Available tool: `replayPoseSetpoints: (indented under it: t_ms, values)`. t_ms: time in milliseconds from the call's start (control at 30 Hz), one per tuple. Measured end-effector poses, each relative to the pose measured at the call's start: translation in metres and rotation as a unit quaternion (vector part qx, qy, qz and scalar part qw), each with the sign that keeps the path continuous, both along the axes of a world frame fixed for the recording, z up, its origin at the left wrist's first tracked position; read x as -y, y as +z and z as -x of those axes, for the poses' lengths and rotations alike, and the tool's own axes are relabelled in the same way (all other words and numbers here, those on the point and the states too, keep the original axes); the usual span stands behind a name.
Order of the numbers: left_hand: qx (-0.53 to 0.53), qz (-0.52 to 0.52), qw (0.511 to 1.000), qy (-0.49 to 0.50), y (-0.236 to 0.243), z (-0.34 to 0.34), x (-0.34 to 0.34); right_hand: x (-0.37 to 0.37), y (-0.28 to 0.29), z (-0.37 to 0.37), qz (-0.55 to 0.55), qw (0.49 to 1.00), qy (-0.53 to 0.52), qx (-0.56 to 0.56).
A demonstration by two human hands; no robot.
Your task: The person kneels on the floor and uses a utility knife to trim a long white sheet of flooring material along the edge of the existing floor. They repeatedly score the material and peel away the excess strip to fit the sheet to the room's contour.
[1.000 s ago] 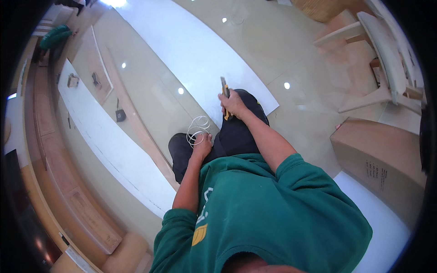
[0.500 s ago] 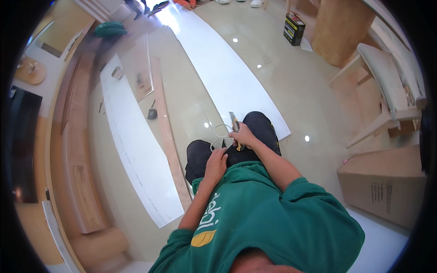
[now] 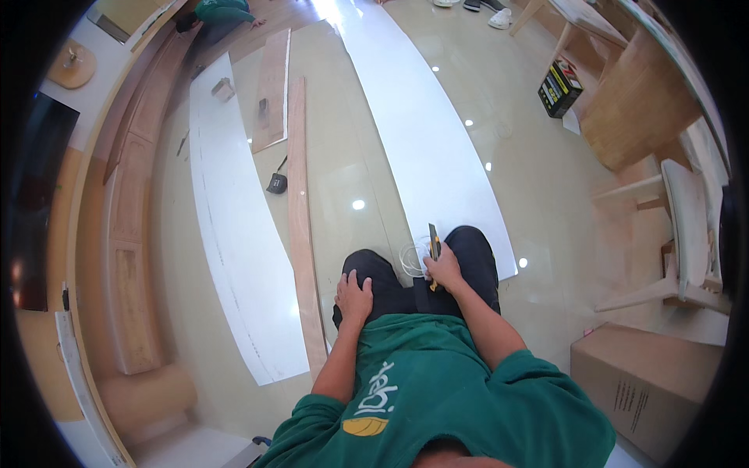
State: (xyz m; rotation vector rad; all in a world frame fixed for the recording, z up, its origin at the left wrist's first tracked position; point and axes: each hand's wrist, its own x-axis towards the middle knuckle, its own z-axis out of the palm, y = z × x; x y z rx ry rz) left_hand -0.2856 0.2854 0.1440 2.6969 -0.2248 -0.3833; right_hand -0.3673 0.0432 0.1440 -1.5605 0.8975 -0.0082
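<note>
Left hand [image 3: 355,298] now flat on knee [image 3: 367,269].

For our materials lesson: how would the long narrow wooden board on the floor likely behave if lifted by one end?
The wooden board is very long and narrow, so it would probably sag and wobble. Its length suggests awkward weight for one person. Lying flat on the glossy tiled floor, it would likely slide easily rather than roll.
</note>
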Motion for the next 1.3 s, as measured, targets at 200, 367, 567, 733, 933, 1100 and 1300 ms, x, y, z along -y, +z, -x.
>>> replayPoseSetpoints:
  t_ms: [200,367,567,733,933,1100,1300]
  values:
    - [-0.187,-0.052,0.972,0.133,-0.002,-0.05,0.024,0.005,-0.002,-0.025,0.031,0.999,0.009,-0.038]
    - [-0.193,-0.057,0.971,0.128,-0.011,-0.065,0.022,0.022,-0.008,-0.101,0.104,0.993,0.061,-0.014]
    - [-0.211,-0.073,0.967,0.121,-0.016,-0.083,0.019,0.001,0.039,-0.236,0.13,0.981,0.129,0.059]
    - [-0.272,-0.094,0.952,0.1,-0.014,-0.101,0.028,-0.006,0.051,-0.264,0.284,0.924,0.195,0.166]
    - [-0.333,-0.078,0.938,0.059,-0.011,-0.143,0.026,0.028,0.148,-0.159,-0.044,0.976,0.016,-0.212]
    - [-0.282,0.001,0.957,-0.067,-0.016,-0.161,0.0,0.051,0.236,-0.153,-0.079,0.971,-0.126,-0.188]
    - [-0.346,0.009,0.926,-0.149,-0.018,-0.183,0.012,0.102,0.298,-0.22,0.112,0.984,-0.138,-0.027]
